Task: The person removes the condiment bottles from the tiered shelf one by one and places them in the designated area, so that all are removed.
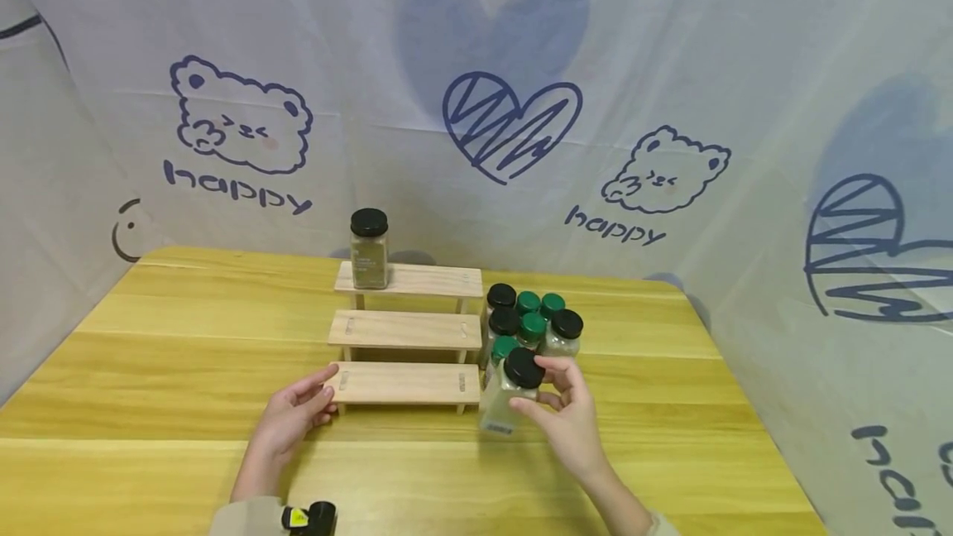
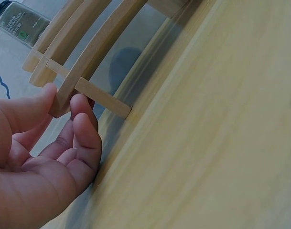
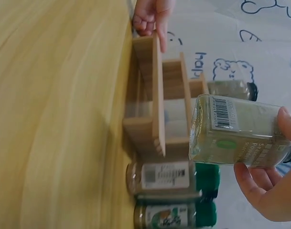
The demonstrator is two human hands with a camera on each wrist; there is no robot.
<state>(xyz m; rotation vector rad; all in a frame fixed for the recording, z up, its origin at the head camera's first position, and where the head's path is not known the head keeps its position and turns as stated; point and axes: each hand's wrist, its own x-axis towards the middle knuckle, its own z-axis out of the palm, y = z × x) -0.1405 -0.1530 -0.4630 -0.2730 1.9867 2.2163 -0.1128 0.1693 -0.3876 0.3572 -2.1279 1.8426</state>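
Observation:
My left hand (image 1: 293, 413) pinches the left end of the lowest step of a three-tier wooden rack (image 1: 405, 384), thumb on one side and fingertips on the other. In my right hand (image 1: 569, 420) is a clear glass spice jar (image 1: 509, 391) with a black lid, gripped near its top between thumb and fingers. The jar is slightly tilted and raised off the table, its pale powder and barcode label (image 3: 223, 113) showing in the right wrist view. A cumin powder jar (image 1: 369, 251) with a black lid stands upright at the left of the rack's top step.
Several spice jars with green lids (image 1: 532, 327) and black lids (image 1: 567, 323) stand grouped at the rack's right, close to my right hand. The wooden table (image 1: 149, 370) reaches back to a white cloth backdrop (image 1: 357, 40) printed with hearts and bears.

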